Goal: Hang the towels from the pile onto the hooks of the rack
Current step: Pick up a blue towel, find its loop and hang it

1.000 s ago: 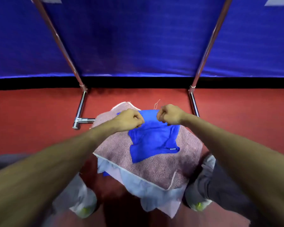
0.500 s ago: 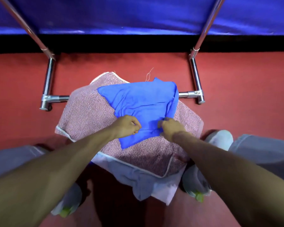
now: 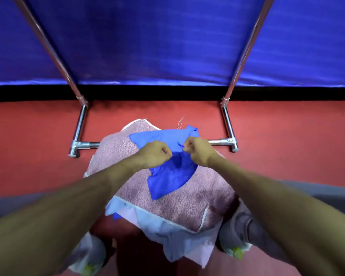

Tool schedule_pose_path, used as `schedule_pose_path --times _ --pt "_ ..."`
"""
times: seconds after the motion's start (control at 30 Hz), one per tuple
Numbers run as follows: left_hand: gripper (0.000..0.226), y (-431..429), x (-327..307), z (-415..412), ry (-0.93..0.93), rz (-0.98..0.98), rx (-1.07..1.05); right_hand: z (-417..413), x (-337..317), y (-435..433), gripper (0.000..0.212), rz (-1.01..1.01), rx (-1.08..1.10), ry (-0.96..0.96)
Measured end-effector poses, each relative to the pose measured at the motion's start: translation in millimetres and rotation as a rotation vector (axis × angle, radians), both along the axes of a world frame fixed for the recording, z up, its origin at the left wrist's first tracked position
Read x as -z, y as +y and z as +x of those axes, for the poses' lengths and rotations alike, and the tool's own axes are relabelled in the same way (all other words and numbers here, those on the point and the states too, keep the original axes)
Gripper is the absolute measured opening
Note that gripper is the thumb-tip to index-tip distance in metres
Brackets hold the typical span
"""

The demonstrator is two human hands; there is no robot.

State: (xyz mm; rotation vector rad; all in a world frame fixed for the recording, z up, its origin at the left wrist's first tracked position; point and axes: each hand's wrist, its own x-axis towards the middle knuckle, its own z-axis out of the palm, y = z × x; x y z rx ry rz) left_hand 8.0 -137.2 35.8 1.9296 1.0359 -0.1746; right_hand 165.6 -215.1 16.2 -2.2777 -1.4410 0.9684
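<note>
A small blue towel [image 3: 167, 176] lies crumpled on top of the pile, over a large pinkish speckled towel [image 3: 187, 204] with a pale blue-white towel [image 3: 177, 238] under it. My left hand [image 3: 153, 154] and my right hand [image 3: 197, 152] are side by side, each pinching a fold of the blue towel near its middle. The chrome rack [image 3: 82, 144] stands behind the pile: its floor bar runs under the towels and two slanted uprights rise out of the top of the view. No hooks are in view.
Red carpet [image 3: 28, 148] covers the floor. A blue fabric wall [image 3: 167, 46] with a black strip at its base stands behind the rack. My shoes [image 3: 235, 250] and grey trouser legs flank the pile at the bottom.
Both hands moved up along the blue towel toward its far edge and bunched it. The head tilted up, showing more of the blue wall and uprights.
</note>
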Motion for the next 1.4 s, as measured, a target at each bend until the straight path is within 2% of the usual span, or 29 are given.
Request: schedule_pose_path --times 0.1,0.2,0.3,0.47,0.53,0.6,0.77,0.9,1.07,1.27,1.4 --pt "0.018 11.4 -41.9 -1.3 -0.03 0.085 -0.029 -1.6 -50.4 13.9 0.009 0.157 0.019 0.014" --pt "0.032 19.1 -94.9 -2.8 -0.095 0.167 -0.033 -6.2 -107.3 26.8 0.009 0.298 0.011 0.018" --pt "0.044 20.9 -144.5 -6.5 -0.238 0.153 -0.033 -13.9 -163.5 33.9 0.025 0.45 0.019 0.09" --pt "0.025 16.6 -218.2 -20.7 -0.479 0.236 -0.068 -34.9 -247.4 25.7 0.025 0.668 -0.008 0.268" --pt "0.012 14.0 -232.7 -29.7 -0.573 0.271 -0.117 -40.6 -264.5 21.4 0.022 0.764 0.016 0.357" --pt "0.008 10.8 -236.6 -36.9 -0.638 0.295 -0.181 -42.1 -269.5 20.5 0.015 0.823 0.072 0.452" --pt "0.012 2.2 -243.3 -34.7 -0.789 0.214 -0.389 -47.6 -273.7 30.3 0.009 0.815 0.114 0.587" --pt "0.006 -7.8 -249.1 -41.1 -0.828 0.136 -0.374 -44.3 -278.3 24.9 0.008 0.848 0.119 0.605" --pt "0.009 -17.6 -250.4 -47.4 -0.806 0.153 -0.383 -48.2 -277.4 11.2 0.006 0.807 0.052 0.605" --pt "0.013 -18.7 -243.5 -46.7 -0.777 0.171 -0.345 -48.5 -268.9 7.0 0.016 0.648 0.042 0.816" --pt "0.012 -17.3 -242.8 -42.0 -0.756 0.257 -0.375 -45.9 -263.3 9.3 0.023 0.604 -0.031 0.755"
